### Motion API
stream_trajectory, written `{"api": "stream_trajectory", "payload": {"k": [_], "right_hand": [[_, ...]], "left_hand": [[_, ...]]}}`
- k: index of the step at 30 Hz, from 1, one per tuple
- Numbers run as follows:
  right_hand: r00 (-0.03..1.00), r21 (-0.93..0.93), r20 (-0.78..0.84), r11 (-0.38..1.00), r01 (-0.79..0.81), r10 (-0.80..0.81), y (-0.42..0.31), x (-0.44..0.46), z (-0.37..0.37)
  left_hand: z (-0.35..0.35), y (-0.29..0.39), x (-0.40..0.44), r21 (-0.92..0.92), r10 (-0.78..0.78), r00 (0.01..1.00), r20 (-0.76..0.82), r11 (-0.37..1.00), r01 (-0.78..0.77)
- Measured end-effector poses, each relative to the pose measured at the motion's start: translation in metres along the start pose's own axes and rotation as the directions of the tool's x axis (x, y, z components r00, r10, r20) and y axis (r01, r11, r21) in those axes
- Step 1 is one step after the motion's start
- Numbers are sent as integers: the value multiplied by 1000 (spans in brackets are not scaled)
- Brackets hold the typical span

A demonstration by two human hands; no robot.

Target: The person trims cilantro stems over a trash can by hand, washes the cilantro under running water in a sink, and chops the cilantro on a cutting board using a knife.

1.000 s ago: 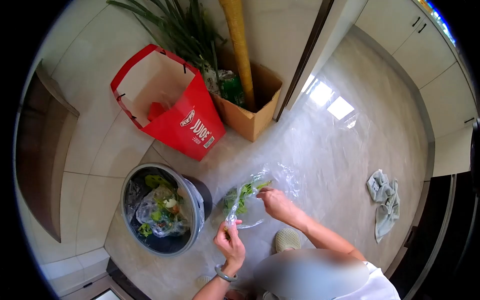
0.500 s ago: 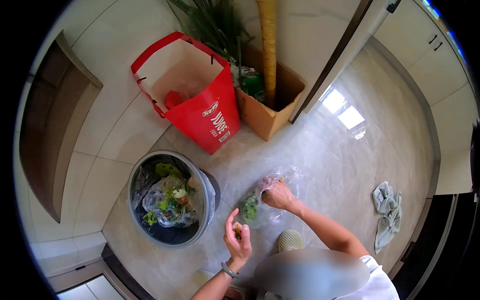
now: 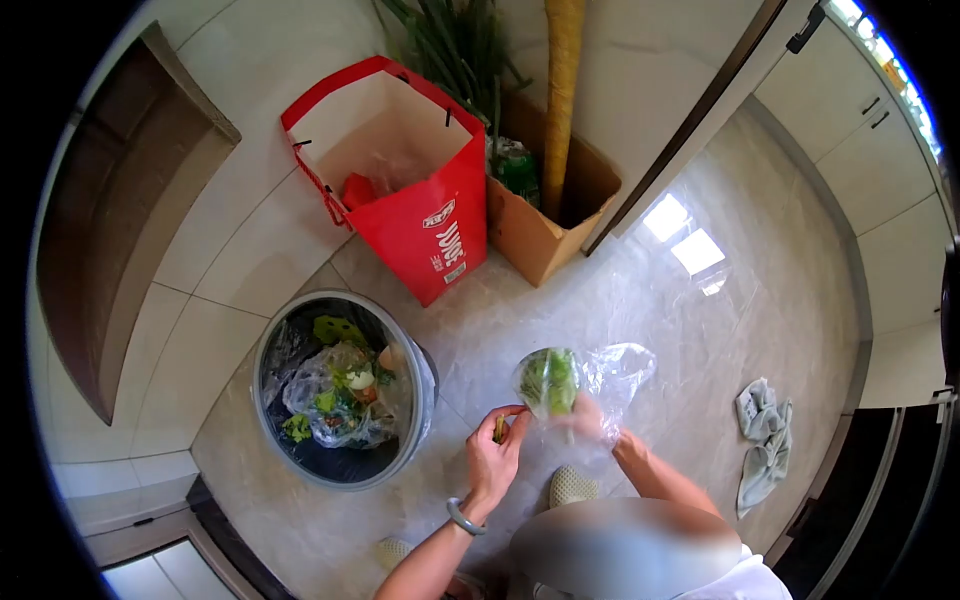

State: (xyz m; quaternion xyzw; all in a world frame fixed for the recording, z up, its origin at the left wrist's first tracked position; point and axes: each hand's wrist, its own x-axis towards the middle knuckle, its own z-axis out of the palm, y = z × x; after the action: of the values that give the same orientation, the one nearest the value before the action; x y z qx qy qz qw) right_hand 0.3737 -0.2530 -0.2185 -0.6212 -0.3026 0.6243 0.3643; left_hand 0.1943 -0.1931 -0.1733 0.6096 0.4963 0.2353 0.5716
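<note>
A clear plastic bag (image 3: pixel 625 375) with leafy greens (image 3: pixel 550 382) in it hangs over the floor in front of me. My right hand (image 3: pixel 590 420) is inside the bag or behind its film, closed around the stem end of the greens, and looks blurred. My left hand (image 3: pixel 492 455), with a bracelet at the wrist, is just left of the bag. Its fingers are curled around small greenish-brown scraps (image 3: pixel 500 428), and its fingertips reach the bag's edge.
A lined bin (image 3: pixel 425 440) with vegetable scraps and plastic stands at the left. Behind it are a red paper bag (image 3: pixel 430 240) and a cardboard box (image 3: pixel 535 240) with a can and long green leaves. A grey cloth (image 3: pixel 765 450) lies on the floor at right.
The greens and bag have risen and shifted right, with the bag now spread around my right hand. My left hand has moved up and right toward the bag. The view has shifted slightly.
</note>
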Motion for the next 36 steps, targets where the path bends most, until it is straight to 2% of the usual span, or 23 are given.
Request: {"api": "stream_trajectory", "payload": {"k": [2,3,5,6,8,12,14,16,18,19,20,22,23,24,26,27,29,30,31,34,35,36], "right_hand": [[994,129,-72,987,93,-84,14,2,4],[994,125,-74,988,92,-83,14,3,3],[994,473,-71,880,-40,83,14,4,2],[994,471,-70,881,-43,85,8,2,4],[985,627,-153,778,31,84,-4,-3,9],[979,707,-171,706,41,114,5,1,1],[991,660,-102,751,-2,92,11,5,-7],[993,677,-95,736,10,74,5,5,-6],[963,783,-227,615,93,143,1,7,-4],[960,806,-255,574,143,119,13,13,-7],[960,806,-254,575,142,120,18,16,-11],[954,906,-270,369,207,129,22,20,-18],[964,901,-254,381,206,82,31,26,-23],[964,901,-254,382,205,83,25,26,-22],[989,847,-144,513,139,-29,14,25,-17],[981,761,-188,639,110,55,7,20,-9],[983,748,-173,657,91,60,12,18,-11],[986,735,-154,674,72,63,15,19,-14],[985,778,-161,622,92,56,24,24,-20],[986,800,-153,594,89,59,40,20,-40],[964,725,-266,664,183,25,42,20,-46],[964,725,-266,663,183,25,41,18,-56]], "left_hand": [[3,9,0,-90,-101,993,-65,991,95],[6,8,1,-94,-101,993,-65,991,94],[12,-2,0,-16,0,1000,-31,1000,-1],[13,-6,0,-19,-2,999,-33,1000,1],[13,-16,0,85,-89,990,109,993,80],[18,-54,8,34,-57,995,83,998,55],[15,-55,15,-86,-121,983,-138,990,110],[9,-58,16,-76,-121,981,-152,991,110],[7,-56,15,-35,-119,991,-62,993,117],[10,-68,12,-72,-107,994,30,991,109],[11,-72,8,-73,-108,994,29,991,110],[7,-63,1,229,-173,945,277,967,110],[4,-59,4,247,-250,891,378,955,163],[7,-64,3,246,-251,891,378,955,164],[15,-80,-1,19,-113,962,248,994,112],[15,-76,-1,17,-115,961,251,993,114],[11,-66,2,-47,-79,970,231,995,92],[10,-67,4,-50,-78,970,230,995,92],[6,-69,6,-6,-114,965,235,993,119],[-3,-76,12,47,-155,962,225,988,148],[-5,-79,14,97,-142,979,149,987,128],[-8,-85,17,147,-123,990,72,983,112]]}}
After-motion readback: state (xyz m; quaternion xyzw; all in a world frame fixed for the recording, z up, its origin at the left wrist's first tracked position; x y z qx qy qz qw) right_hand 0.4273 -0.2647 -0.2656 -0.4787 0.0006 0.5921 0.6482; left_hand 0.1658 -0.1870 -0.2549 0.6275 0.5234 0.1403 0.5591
